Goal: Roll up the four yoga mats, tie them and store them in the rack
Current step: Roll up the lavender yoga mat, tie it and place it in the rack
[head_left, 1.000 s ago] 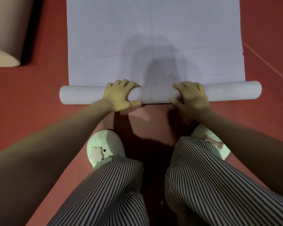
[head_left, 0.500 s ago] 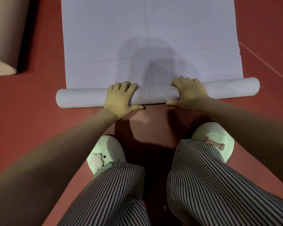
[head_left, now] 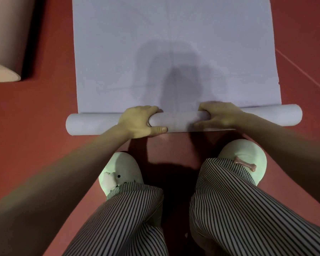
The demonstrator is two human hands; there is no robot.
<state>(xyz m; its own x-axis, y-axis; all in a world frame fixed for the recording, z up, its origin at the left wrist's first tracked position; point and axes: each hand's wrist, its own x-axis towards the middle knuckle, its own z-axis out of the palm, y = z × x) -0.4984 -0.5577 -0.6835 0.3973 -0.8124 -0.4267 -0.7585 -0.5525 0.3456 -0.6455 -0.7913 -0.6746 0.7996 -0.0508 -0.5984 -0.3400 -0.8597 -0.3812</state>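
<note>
a person bends over a red floor [head_left: 35, 130], seen from the head down. nearest the camera, two trouser legs in black-and-white stripes fill the bottom edge, the left trouser leg [head_left: 129, 218] and the right trouser leg [head_left: 238, 209], with dark shadow between them. two pale green slippers poke out past the cuffs: the left slipper [head_left: 121, 169] bears a white patch and one black dot, the right slipper [head_left: 248, 152] carries one pink bone [head_left: 245, 164] across its top. two bare forearms reach forward to one roll [head_left: 179, 121], the wound-up near end of a lavender yoga mat [head_left: 174, 43], lying crosswise on the floor just beyond the toes. the left hand [head_left: 139, 121] grasps the roll left of its middle, fingers curled over the top and thumb laid along the near side. the right hand [head_left: 220, 115] clasps it right of the middle, fingers hooked over the far side, thumb on the near face. the two hands are apart, with bare roll between them, and both ends of the roll stick out past the mat's side edges. beyond the hands the unrolled stretch lies flat and runs off the top of the frame, the person's shadow [head_left: 179, 80] across its near middle. a second mat, the beige mat [head_left: 6, 43], rolled, lies at the floor's far left, well apart from the lavender one. one thin pale line [head_left: 303, 71] crosses the floor at far right.
</note>
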